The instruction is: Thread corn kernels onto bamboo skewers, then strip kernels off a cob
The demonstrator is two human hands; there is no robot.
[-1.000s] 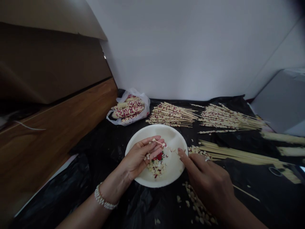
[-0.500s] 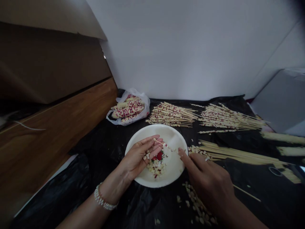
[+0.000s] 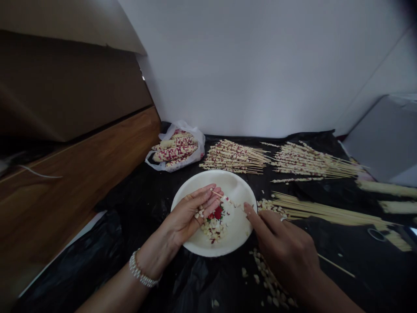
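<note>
Moved slightly since earlier frame: thin wooden skewer (image 3: 336, 265), strung with bumpy cream-and-red kernels (image 3: 230, 201). Right hand (image 3: 286, 243) grips it; tip lies at left hand (image 3: 186, 214), fingers half-curled, cupping loose kernels (image 3: 199, 212). Under left fingers: smooth white bowl (image 3: 240, 228). Beyond fingertips: thin plastic bag (image 3: 196, 133), red mark (image 3: 202, 155) unreadable.

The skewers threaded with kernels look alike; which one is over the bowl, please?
The skewer in the right hand, its tip at the left hand; the other threaded ones lie on the black sheet beyond.
</note>
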